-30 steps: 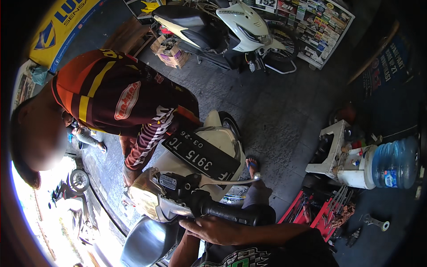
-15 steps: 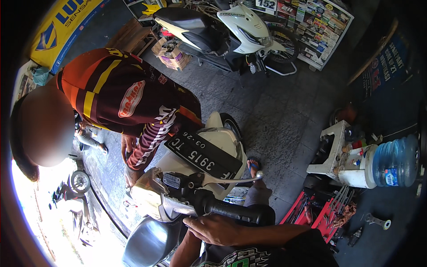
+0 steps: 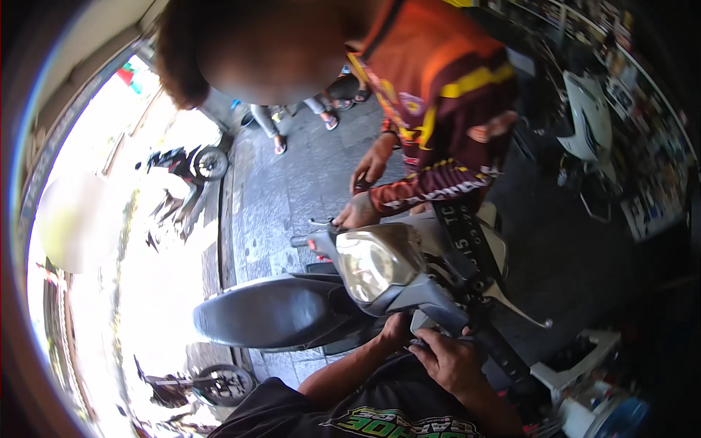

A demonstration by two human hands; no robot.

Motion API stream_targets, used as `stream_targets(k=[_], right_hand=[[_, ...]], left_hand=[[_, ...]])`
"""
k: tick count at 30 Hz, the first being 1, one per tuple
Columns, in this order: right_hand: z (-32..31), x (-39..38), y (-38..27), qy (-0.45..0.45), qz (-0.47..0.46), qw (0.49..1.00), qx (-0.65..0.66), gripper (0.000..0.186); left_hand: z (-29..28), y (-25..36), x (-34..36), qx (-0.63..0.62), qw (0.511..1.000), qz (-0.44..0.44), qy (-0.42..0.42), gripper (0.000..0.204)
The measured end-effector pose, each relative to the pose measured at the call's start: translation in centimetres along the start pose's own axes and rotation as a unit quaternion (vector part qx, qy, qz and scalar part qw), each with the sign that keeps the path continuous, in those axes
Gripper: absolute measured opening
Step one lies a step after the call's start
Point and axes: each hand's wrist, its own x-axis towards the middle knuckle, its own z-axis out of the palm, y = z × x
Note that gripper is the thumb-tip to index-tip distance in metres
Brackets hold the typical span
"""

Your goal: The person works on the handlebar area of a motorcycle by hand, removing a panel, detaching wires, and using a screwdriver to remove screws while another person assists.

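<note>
A scooter's front end stands right before me, its headlight (image 3: 374,264) framed by a grey handlebar cover (image 3: 431,305). My right hand (image 3: 451,359) has its fingers curled against the near edge of that cover, close to the black handgrip (image 3: 504,354). Beside it, my left hand (image 3: 396,328) reaches up to the cover's underside, where its fingers are mostly hidden. A metal brake lever (image 3: 515,306) sticks out on the right. Across the scooter, a co-worker's hand (image 3: 358,212) touches the far end of the handlebar, by another lever; their other hand (image 3: 374,159) is held just above.
The scooter's long dark seat (image 3: 266,312) extends left. The co-worker in an orange and maroon shirt (image 3: 456,95) leans over the far side. A white scooter (image 3: 588,120) stands at the right, a white stool (image 3: 580,361) at the lower right. Other motorcycles (image 3: 212,162) stand outside at the left.
My view has swung left, so the scooter and co-worker appear farther right. My hands have moved apart from their crossed position near the grip and are now at the handlebar cover's near edge.
</note>
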Motion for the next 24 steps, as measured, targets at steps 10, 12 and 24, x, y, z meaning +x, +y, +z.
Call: stream_targets(k=[10, 12, 24], right_hand=[[-1.9, 0.4, -0.4, -0.077, 0.047, 0.996, 0.002, 0.034], [-1.7, 0.7, -1.1, -0.08, 0.032, 0.996, -0.014, 0.034], [0.1, 1.0, -2.0, -0.042, 0.041, 0.998, -0.033, 0.041]], left_hand=[[-14.3, -4.3, 0.0, -0.078, 0.858, -0.103, 0.498, 0.036], [-19.1, -5.9, 0.2, 0.028, 0.877, -0.018, 0.479, 0.044], [-26.0, -13.8, 2.3, -0.01, 0.946, -0.052, 0.321, 0.053]])
